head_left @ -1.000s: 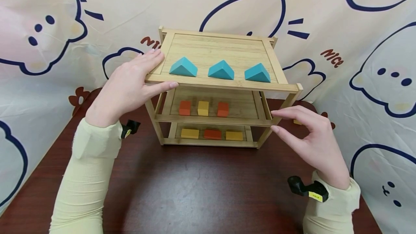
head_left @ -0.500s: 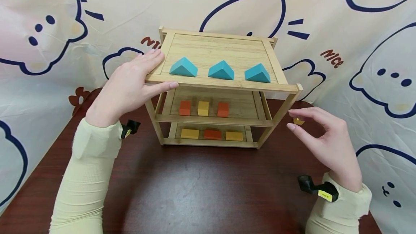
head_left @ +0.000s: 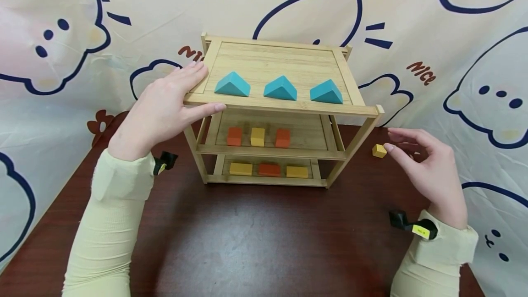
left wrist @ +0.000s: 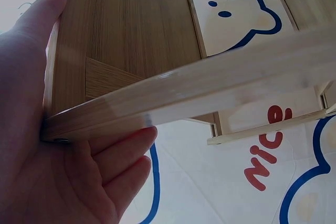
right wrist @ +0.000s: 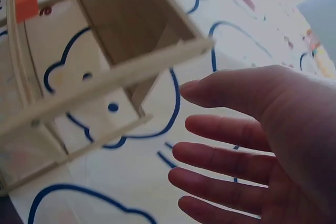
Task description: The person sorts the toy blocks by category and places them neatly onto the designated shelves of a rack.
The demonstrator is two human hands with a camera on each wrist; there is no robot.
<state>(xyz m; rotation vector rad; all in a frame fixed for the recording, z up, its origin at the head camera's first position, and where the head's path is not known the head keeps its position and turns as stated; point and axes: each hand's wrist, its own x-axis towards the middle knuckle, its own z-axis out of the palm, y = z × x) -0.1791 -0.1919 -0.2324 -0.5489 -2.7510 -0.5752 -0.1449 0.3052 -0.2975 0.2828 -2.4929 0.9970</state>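
A three-tier wooden shelf stands on the table. My left hand holds its front left corner, the thumb along the front edge; in the left wrist view, the thumb and fingers lie on either side of a post. Beyond the shelf's right side is my right hand, its fingers apart and holding nothing. A small yellow block lies on the table, with the right thumb tip overlapping its edge. On the top tier, three blue triangular blocks stand in a row.
The middle tier bears two orange blocks around a yellow block. Below, two yellow blocks flank an orange one. A patterned cloth hangs behind and beside the dark red table.
My right hand has moved right, from beside the shelf's right front post to the small yellow block, which now shows more fully. My left hand has stayed on the shelf corner.
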